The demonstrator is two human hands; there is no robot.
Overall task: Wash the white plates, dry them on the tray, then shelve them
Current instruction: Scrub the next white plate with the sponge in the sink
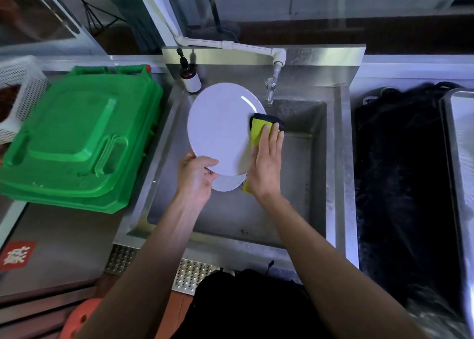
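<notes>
1. White dinner plate (220, 128) held tilted over stainless steel sink (333, 159), upper rim near brown pump bottle (190, 78).
2. Left hand (196, 178) gripping plate's near rim: thumb curled over top face, remaining fingers tucked underneath, mostly hidden.
3. Right hand (265, 164) flat on yellow cleaning cloth with dark edging (261, 129), pressing it against plate's right rim; fingers straight and close together, fingertips on cloth's dark edge.
4. Second white plate (227, 183) partly visible below the first, between the two hands, in the basin.
5. Metal tap (270, 89) hanging from white pipe (230, 44), just right of plate's upper rim; running water cannot be told.
6. Pump bottle: white label, no text readable.
7. Green plastic bin lid (77, 138) left of sink; white perforated basket (18, 92) beyond it at far left.
8. Red sign with white character (16, 255) on steel surface lower left; character partly cut off, not reliably readable.
9. Steel tray (459, 184) at far right edge, beside black material (400, 179).
</notes>
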